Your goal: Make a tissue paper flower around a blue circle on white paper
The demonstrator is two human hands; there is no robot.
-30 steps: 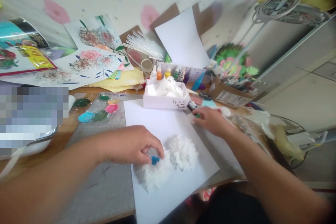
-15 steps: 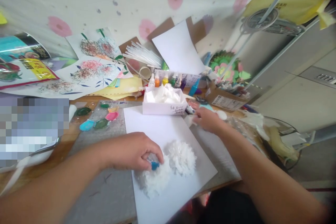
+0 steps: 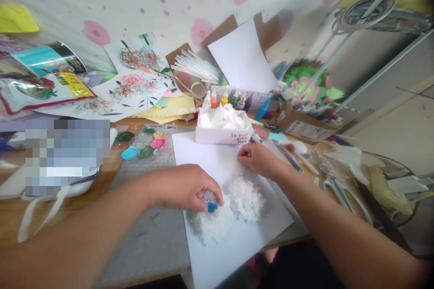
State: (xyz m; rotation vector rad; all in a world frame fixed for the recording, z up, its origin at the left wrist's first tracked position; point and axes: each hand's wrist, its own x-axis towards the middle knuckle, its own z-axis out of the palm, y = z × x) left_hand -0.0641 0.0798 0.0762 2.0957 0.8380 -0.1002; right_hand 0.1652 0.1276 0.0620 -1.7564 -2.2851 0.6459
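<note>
My left hand point(image 3: 191, 188) is closed in a pinch round a small clear dish with blue point(image 3: 212, 207) in it, low over the nearer white frilly pompom point(image 3: 213, 228). A second white frilly pompom point(image 3: 246, 199) lies beside it, farther right. Both rest on a white sheet of paper point(image 3: 210, 266). My right hand point(image 3: 259, 159) hovers above the sheet's upper right part with its fingers curled together. Whatever it pinches, if anything, is hidden. Just beyond the sheet's far part stands a white box point(image 3: 217, 135) filled with crumpled white tissue point(image 3: 225, 116).
Paint dishes point(image 3: 147, 151) sit on the grey mat point(image 3: 152, 244) at left. Paint bottles point(image 3: 224, 98) line up behind the box. Scissors point(image 3: 342, 192) and blue pencils point(image 3: 288, 156) lie at right. A phone point(image 3: 68, 158), its screen blurred out, is far left. Painted flower sheets point(image 3: 135, 92) lean behind.
My right hand has moved left from the sheet's right edge to over the paper. The left hand keeps its hold near the pompom. The whole view has shifted slightly.
</note>
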